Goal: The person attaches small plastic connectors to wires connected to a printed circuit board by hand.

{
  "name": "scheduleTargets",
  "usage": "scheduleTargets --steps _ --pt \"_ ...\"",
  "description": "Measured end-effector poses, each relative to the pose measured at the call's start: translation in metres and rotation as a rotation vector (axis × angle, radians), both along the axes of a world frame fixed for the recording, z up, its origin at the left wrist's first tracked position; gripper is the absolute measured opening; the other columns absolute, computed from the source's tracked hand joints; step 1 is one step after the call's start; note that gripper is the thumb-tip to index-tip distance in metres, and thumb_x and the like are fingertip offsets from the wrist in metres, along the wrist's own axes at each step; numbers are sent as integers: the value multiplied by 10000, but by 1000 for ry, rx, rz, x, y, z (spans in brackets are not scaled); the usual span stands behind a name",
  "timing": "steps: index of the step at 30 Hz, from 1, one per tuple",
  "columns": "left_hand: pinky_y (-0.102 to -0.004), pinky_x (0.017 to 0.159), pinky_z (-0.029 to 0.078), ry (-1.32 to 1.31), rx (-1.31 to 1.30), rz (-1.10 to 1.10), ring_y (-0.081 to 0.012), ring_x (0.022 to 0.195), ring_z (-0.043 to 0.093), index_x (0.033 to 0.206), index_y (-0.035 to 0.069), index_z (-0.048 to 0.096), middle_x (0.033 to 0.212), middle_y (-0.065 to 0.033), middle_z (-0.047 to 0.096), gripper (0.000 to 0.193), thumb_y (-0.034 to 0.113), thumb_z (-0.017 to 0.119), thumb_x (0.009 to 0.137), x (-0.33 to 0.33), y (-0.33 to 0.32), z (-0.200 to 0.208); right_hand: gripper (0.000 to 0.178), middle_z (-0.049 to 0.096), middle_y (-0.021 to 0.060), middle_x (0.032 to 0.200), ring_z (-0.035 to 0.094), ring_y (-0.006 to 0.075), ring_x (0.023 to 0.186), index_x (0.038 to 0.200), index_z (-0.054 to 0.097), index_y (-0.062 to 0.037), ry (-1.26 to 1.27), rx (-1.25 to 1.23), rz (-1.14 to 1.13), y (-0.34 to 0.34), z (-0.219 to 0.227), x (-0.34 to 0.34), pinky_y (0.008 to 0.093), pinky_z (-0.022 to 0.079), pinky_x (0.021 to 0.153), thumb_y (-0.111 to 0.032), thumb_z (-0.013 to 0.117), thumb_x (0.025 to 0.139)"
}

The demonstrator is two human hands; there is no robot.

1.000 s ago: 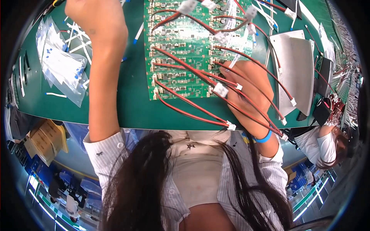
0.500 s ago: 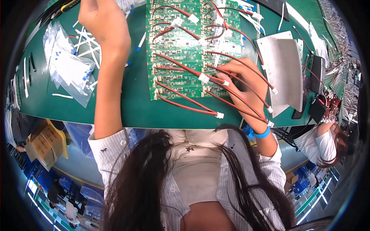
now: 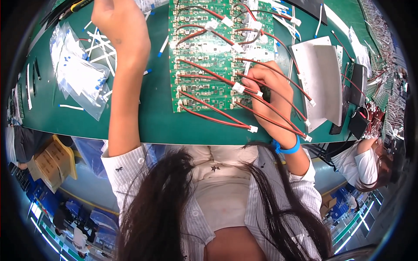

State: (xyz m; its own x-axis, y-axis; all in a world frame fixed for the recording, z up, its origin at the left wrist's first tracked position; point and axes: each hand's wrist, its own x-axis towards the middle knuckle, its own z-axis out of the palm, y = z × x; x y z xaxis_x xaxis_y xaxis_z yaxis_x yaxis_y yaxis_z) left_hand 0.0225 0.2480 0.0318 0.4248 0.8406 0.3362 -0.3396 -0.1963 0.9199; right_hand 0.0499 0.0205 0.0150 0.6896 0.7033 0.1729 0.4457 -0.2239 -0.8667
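Head view's got the right hand at the lower right of the green circuit-board panel, thumb and fingers seemingly pinched on a white flat ribbon cable that lies over the panel, long axis pointing away from the wearer. Left hand is way farther off, left of the panel; fingertips are cut off, so can't tell its grip.

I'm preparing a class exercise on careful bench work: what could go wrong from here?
Some red-and-black leads cross over the right hand, so they might snag if it lifts and tug where they join the circuit boards. The fingers are right at the boards, so a slip could perhaps press or scrape them.
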Motion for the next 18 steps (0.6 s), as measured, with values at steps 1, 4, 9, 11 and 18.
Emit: scheduleTargets --steps 1,4,9,11,18 --pt "-236 578 468 -17 -2 -4 -133 620 588 984 -19 525 778 -126 636 348 297 387 937 0 0 3 143 494 82 760 495 192 641 782 557 10 -32 11 -13 0 2 0 276 398 554 67 639 680" --pt "-236 580 470 -21 20 -12 -135 622 589 986 -19 519 784 -130 637 344 295 388 936 -2 0 6 133 491 82 739 485 186 630 776 557 12 -98 10 -18 -3 2 -2 279 390 544 72 632 684" --pt "-236 589 471 -6 11 -25 -137 622 589 985 -21 515 780 -132 636 342 293 389 936 2 -4 7 126 476 80 692 464 178 611 765 559 16 -58 49 -77 -3 -1 -4 284 368 533 70 635 680" --pt "-236 592 471 -19 5 -30 -137 623 589 983 -23 516 777 -132 636 342 293 390 935 1 -4 8 129 468 75 677 446 173 598 764 562 16 -36 10 -84 -1 2 -4 283 360 531 69 640 675" --pt "-236 595 472 -12 22 -19 -140 624 590 974 -25 519 774 -137 637 336 285 394 934 -3 -1 6 137 481 72 690 462 169 595 774 568 13 -61 15 -81 1 4 -6 277 366 513 74 640 674"
